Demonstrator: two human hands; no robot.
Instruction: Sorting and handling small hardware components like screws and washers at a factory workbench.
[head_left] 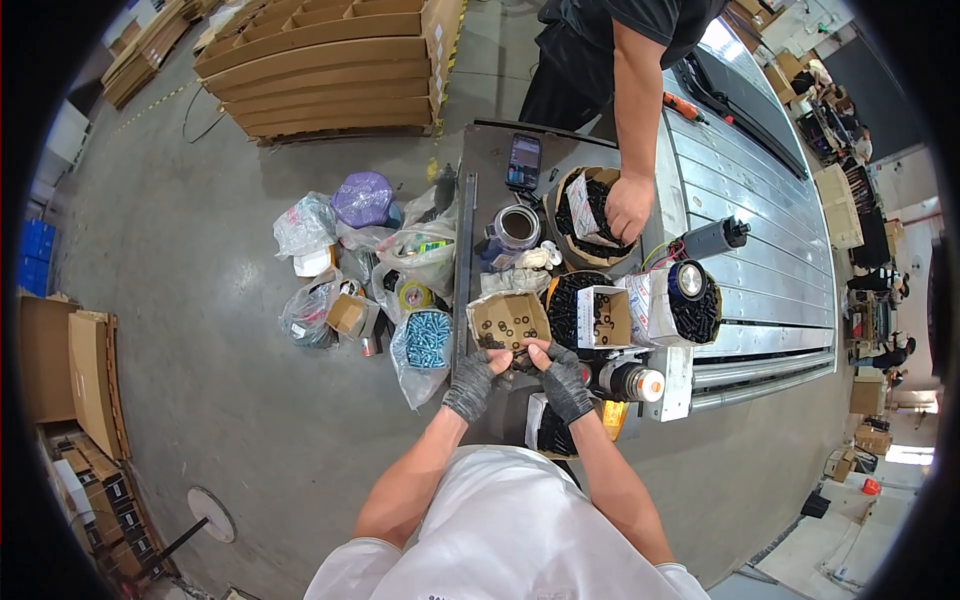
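Your left hand [472,386] and right hand [565,382] angle inward, thumbs near each other; whether either pinches anything, I cannot tell. Just beyond them sits the open carton [507,303] of dark rings [525,321].

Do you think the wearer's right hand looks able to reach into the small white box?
Probably yes: the right hand is close, and the white box stands open with nothing over it.

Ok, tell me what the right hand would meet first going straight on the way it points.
Most likely the near edge of the open cardboard box just ahead of the right hand; depth is unclear, so they may already touch.
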